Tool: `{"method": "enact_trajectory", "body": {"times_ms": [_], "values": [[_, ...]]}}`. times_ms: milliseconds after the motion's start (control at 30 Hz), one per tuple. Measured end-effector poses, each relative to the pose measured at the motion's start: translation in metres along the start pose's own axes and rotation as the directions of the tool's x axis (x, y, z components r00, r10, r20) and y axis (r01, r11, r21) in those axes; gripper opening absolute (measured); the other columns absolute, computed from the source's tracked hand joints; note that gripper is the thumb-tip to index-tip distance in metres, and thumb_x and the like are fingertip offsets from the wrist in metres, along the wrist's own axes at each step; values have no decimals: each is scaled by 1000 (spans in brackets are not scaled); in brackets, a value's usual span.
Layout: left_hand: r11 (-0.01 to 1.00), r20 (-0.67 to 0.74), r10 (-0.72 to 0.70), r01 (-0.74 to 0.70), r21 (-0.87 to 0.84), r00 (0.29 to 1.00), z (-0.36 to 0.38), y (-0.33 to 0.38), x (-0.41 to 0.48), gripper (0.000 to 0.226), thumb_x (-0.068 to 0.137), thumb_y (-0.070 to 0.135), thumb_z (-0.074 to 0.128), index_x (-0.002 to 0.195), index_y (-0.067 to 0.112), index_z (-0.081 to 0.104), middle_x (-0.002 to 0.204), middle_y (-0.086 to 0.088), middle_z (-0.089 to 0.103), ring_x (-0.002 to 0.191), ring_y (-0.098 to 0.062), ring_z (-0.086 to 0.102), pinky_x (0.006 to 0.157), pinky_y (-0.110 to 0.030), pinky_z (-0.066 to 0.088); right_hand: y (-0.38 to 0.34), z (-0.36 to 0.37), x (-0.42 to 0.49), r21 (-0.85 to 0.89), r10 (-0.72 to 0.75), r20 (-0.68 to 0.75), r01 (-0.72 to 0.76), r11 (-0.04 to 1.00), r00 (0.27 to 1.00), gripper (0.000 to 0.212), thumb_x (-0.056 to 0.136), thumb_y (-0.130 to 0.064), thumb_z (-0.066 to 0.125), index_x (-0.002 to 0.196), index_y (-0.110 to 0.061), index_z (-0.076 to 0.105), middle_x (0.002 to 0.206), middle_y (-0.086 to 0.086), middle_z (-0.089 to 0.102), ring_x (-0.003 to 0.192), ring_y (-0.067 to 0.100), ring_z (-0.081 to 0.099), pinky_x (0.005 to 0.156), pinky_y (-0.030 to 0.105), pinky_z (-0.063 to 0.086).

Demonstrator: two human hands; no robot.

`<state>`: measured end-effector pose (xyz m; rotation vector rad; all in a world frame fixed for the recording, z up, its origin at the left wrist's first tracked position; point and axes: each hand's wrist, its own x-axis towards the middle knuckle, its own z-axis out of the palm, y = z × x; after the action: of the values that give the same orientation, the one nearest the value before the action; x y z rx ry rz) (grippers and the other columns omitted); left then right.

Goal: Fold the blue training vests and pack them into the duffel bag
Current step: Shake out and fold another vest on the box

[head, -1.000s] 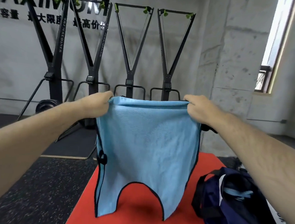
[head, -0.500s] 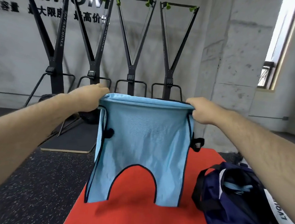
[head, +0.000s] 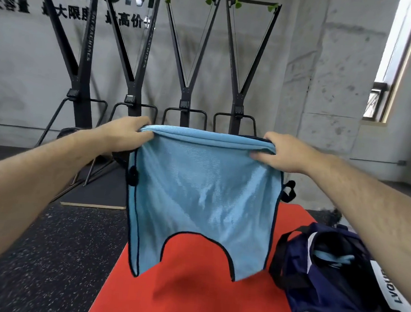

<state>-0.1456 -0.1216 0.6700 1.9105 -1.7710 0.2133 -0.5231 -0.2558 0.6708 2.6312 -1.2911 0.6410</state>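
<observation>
Right now the person stands with both arms stretched forward, holding a blue vest (head: 203, 200) up in the air. The left hand (head: 125, 134) pinches the top left corner, its fingers curled over the folded upper edge. The right hand (head: 283, 154) grips the top right corner the same way, thumb on the near side of the cloth. Between the two hands the top edge runs nearly level and looks doubled over. The vest hangs flat and wide, dark piping along its borders and an arched cutout at its lower end. A black loop (head: 132, 177) sticks out at its left side and another at its right. Its lower edge hangs above a red mat (head: 188, 302), where it throws a shadow.

On the mat's right side, just beside the hanging vest, sits a navy bag (head: 330, 311) with black straps, its top gaping open. Some light blue cloth (head: 334, 259) lies inside it. Speckled black floor (head: 44, 254) spreads out to the left of the mat. Four tall black machines (head: 190, 56) stand along the grey wall behind, and a window (head: 389, 59) lets in light at the far right.
</observation>
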Motion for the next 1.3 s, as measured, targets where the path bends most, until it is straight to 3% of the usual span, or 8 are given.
{"method": "enact_trajectory", "body": {"times_ms": [100,233,400,600,667,800,1067,1300], "values": [[988,8,21,-22,155,1000,-2,2,0,43,80,56,74,83,19,52,78,-2,61,68,-21,58,56,-32,43,1,0,0,-33,-9,49,10,999,999,42,82,-55,74,97,-24,51,89,-5,57,80,16,58,71,40,51],[949,115,22,-57,309,993,1,-5,5,23,83,16,72,88,13,50,89,-4,56,73,-20,53,55,-28,36,2,2,1,-109,7,113,5,994,994,25,82,2,51,94,-20,54,97,-1,47,86,24,56,80,46,51],[939,146,33,-81,334,989,3,-9,2,22,83,-4,56,96,11,48,97,-3,50,81,-23,54,63,-33,43,-2,-1,-8,-72,86,130,-77,994,988,39,80,9,38,98,-21,54,93,4,58,78,22,57,60,37,46],[973,196,-8,-37,227,980,-2,1,-18,42,86,-4,45,116,25,41,90,-6,59,72,-21,58,52,-31,41,-1,-7,-25,129,32,99,-45,991,995,9,91,-15,50,88,-23,50,85,4,61,79,25,59,62,36,42],[978,187,53,-89,189,981,-3,-1,-25,21,95,22,57,113,25,46,91,-4,62,72,-17,59,55,-28,40,-1,-11,-33,246,7,75,-25,969,997,22,98,-44,54,89,-24,55,86,-1,62,81,18,60,67,34,43],[965,138,194,-214,153,971,-4,-11,-31,75,79,89,27,93,20,53,86,2,59,79,-14,58,71,-36,47,0,-12,-45,259,5,-34,4,966,999,57,86,-77,38,83,-23,57,80,-2,61,76,16,58,65,33,41],[955,196,183,-222,198,963,18,-16,-19,72,75,85,42,104,21,57,94,5,63,86,-14,60,80,-42,53,11,-2,-45,292,43,115,-75,953,992,52,72,-63,76,103,-22,66,100,-8,68,93,13,62,92,40,50],[980,293,67,-117,159,954,97,-45,17,50,75,58,76,86,18,50,85,4,55,78,-13,53,61,-29,38,35,92,5,97,52,198,-72,993,979,56,65,-78,71,96,-31,66,95,-10,65,91,15,62,80,37,52]]}}
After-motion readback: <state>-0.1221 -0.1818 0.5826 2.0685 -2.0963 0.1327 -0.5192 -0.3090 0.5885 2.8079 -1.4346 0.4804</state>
